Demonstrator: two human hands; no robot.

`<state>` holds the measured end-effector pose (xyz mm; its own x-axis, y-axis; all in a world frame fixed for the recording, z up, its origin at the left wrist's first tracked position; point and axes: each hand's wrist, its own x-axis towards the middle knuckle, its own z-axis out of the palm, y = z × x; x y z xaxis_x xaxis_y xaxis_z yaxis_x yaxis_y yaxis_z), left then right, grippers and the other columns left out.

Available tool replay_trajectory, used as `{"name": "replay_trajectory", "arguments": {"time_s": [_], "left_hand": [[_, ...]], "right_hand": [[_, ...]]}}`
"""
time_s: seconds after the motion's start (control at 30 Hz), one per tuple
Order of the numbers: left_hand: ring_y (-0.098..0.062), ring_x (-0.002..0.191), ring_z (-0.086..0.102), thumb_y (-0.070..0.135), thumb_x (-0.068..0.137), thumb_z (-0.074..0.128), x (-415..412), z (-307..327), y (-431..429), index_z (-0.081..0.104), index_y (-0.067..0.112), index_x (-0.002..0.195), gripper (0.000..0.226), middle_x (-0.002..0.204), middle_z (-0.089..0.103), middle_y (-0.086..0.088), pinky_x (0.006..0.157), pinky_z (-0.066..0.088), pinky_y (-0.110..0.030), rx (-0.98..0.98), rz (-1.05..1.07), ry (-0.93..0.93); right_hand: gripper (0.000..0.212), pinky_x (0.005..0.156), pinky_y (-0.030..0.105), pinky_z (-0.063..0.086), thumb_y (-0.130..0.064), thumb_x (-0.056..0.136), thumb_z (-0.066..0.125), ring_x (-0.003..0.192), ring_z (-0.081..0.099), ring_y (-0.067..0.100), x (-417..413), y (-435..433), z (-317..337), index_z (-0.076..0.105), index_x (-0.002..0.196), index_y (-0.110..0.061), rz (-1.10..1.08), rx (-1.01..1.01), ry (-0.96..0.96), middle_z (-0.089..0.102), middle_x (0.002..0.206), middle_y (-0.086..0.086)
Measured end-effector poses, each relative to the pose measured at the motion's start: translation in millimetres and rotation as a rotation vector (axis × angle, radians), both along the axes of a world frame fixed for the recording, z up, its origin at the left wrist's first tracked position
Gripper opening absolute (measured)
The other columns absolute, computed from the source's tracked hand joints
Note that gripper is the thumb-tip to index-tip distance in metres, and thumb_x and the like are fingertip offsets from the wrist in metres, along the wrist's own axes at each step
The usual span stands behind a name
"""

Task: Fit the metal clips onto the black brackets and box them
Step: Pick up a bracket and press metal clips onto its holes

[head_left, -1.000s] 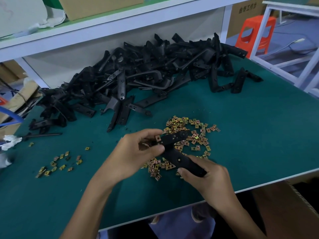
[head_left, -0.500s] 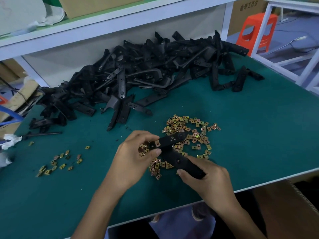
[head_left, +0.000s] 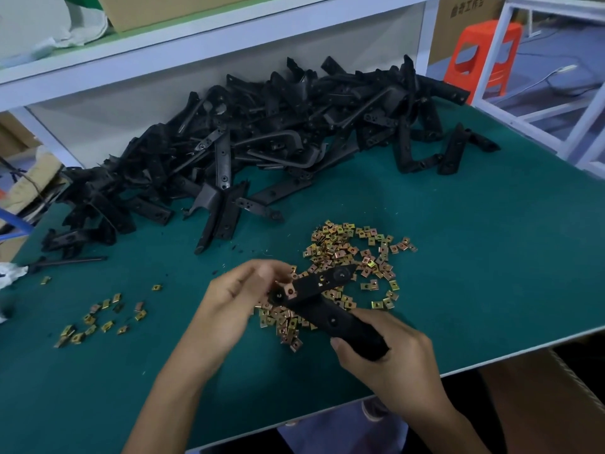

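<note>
**Held bracket** (head_left: 327, 309): one black angled bracket, lower centre of the frame, raised just above the table (head_left: 491, 257) over the near edge of the clip pile. Its bend points left; one arm runs up-right, the other down-right.

**Right hand** (head_left: 386, 365): lower right of centre. Fingers and thumb are curled round the lower-right end of the held bracket, gripping it.

**Left hand** (head_left: 235, 299): left of the bracket. Its fingers are curled round the bend end and hold it.

**Fitted clip** (head_left: 289, 290): one copper-coloured metal clip sits on the bracket face at the bend, just beside the left fingertips. Whether the thumb touches it cannot be told.

**Clip pile** (head_left: 353, 253): loose brass-coloured clips, centre of the frame, under and beyond the bracket.

**Scattered clips** (head_left: 104, 317): a smaller group, lower left, well apart from both hands.

**Bracket heap** (head_left: 262, 142): a large mound of black brackets across the upper middle, against the back wall.

**Cardboard box** (head_left: 540, 404): lower right corner, below the table edge.

**Orange stool** (head_left: 484, 57): upper right, beyond the table.
</note>
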<state>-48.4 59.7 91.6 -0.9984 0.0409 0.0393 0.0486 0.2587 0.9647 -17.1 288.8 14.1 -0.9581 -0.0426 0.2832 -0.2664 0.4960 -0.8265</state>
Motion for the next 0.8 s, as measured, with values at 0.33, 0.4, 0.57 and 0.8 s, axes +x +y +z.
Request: {"name": "replay_trajectory", "arguments": {"time_s": [0.33, 0.4, 0.57, 0.8], "left_hand": [[-0.023, 0.124, 0.043, 0.043, 0.102, 0.051, -63, -30, 17, 0.062, 0.023, 0.131, 0.037, 0.13, 0.054, 0.0, 0.105, 0.038, -0.038, -1.014, -0.074, -0.097], [-0.022, 0.116, 0.048, 0.036, 0.101, 0.054, -64, -31, 19, 0.066, 0.022, 0.112, 0.022, 0.118, 0.058, 0.002, 0.099, 0.041, -0.038, -0.994, -0.045, -0.05], [-0.016, 0.104, 0.055, 0.027, 0.097, 0.064, -60, -30, 18, 0.069, 0.022, 0.098, 0.007, 0.102, 0.065, 0.006, 0.092, 0.045, -0.036, -0.844, 0.002, 0.029], [-0.014, 0.103, 0.07, 0.017, 0.095, 0.069, -41, -9, 10, 0.074, 0.022, 0.112, 0.019, 0.103, 0.077, 0.001, 0.092, 0.053, -0.03, -0.095, 0.142, -0.091]], "right_hand": [[0.034, 0.061, 0.024, 0.051, -0.056, 0.073, 0.069, 0.07, 0.061, 0.001, -1, -2, 0, 0.073, 0.097, -0.032, -0.007, 0.038, 0.03, 0.065, 0.081, -0.02], [0.035, 0.061, 0.019, 0.049, -0.056, 0.073, 0.069, 0.071, 0.06, 0.001, -1, -1, 1, 0.074, 0.097, -0.031, -0.013, 0.038, 0.028, 0.064, 0.08, -0.021], [0.036, 0.06, 0.018, 0.048, -0.056, 0.074, 0.068, 0.073, 0.059, 0.001, -1, -1, 2, 0.074, 0.098, -0.031, 0.014, 0.044, -0.001, 0.061, 0.08, -0.025], [0.031, 0.062, 0.023, 0.051, -0.047, 0.072, 0.078, 0.073, 0.062, 0.002, 0, -1, 3, 0.074, 0.099, -0.031, 0.004, 0.029, -0.018, 0.066, 0.082, -0.022]]}}
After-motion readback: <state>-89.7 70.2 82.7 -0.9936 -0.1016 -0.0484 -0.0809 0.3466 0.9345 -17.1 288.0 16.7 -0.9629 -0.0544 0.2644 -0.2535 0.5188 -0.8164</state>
